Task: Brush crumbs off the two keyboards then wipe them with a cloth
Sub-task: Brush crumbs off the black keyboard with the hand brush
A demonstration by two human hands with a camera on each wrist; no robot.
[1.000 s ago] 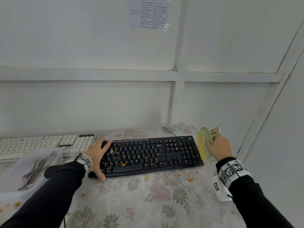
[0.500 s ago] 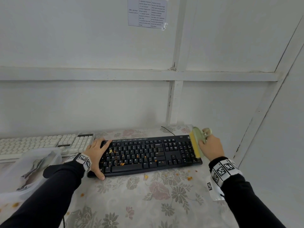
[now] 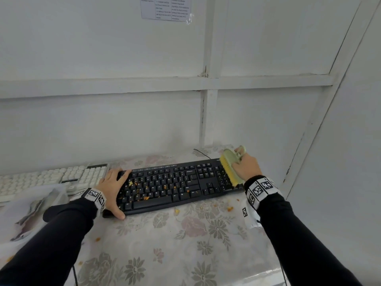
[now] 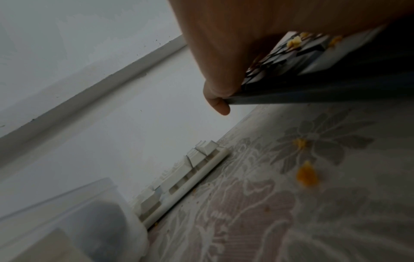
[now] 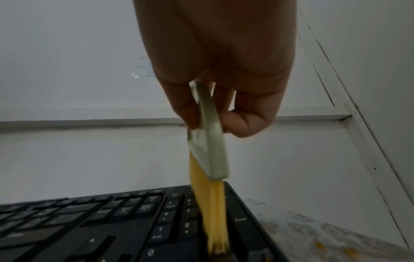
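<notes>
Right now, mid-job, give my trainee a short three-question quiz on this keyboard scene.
1. True or false: the brush has its yellow bristles over the number-pad end of the black keyboard.
2. Which hand steadies that keyboard's opposite end? A) left hand B) right hand C) neither
3. Fill in: most orange crumbs on the keys lie toward the ____ half, by the robot-side convention.

Key:
1. True; the right wrist view shows bristles down among the number keys.
2. A; thumb at the near corner, fingers on the far corner.
3. Left; the white keyboard lies beyond it, untouched.
</notes>
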